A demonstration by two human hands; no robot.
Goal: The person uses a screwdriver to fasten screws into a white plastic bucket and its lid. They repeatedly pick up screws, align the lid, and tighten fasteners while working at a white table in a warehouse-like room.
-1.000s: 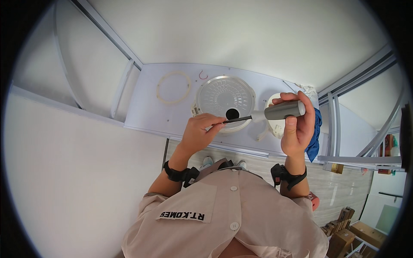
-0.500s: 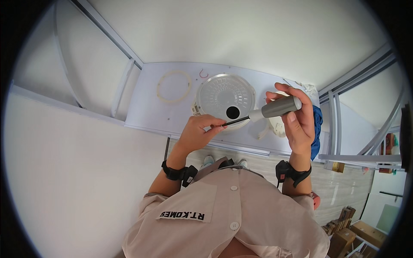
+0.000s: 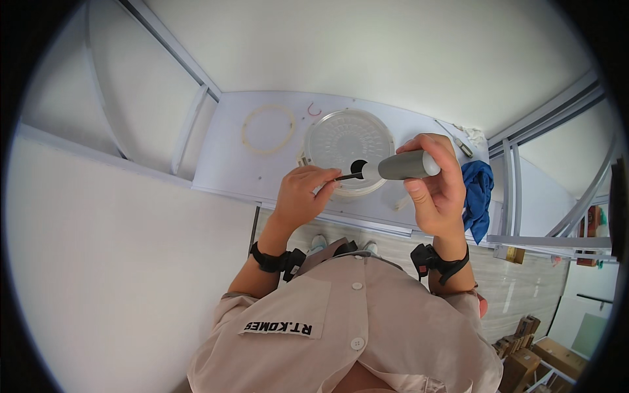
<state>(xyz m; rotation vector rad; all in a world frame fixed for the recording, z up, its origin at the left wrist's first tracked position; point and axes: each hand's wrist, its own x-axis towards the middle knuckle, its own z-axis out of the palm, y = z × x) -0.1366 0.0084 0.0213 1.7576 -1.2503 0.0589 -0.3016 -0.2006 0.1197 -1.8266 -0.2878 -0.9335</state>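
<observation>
While the right hand [image 3: 447, 200] wraps the screwdriver [image 3: 401, 166] by its handle, the left hand [image 3: 303, 195] pinches its tip above the disc [image 3: 334, 134] on the table [image 3: 223, 154] — apparently readying the bit. Next calls for steady aim — whether fingertips also hold something small, I cannot tell.

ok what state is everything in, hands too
left hand, pinching the grey screwdriver near its tip
right hand, curled around its handle
grey screwdriver, held up between both hands
round metal cover, lying flat, partly hidden
yellowish ring, lying flat
red wire, bent in a curve
second screwdriver, lying unheld
blue cloth, crumpled
</observation>
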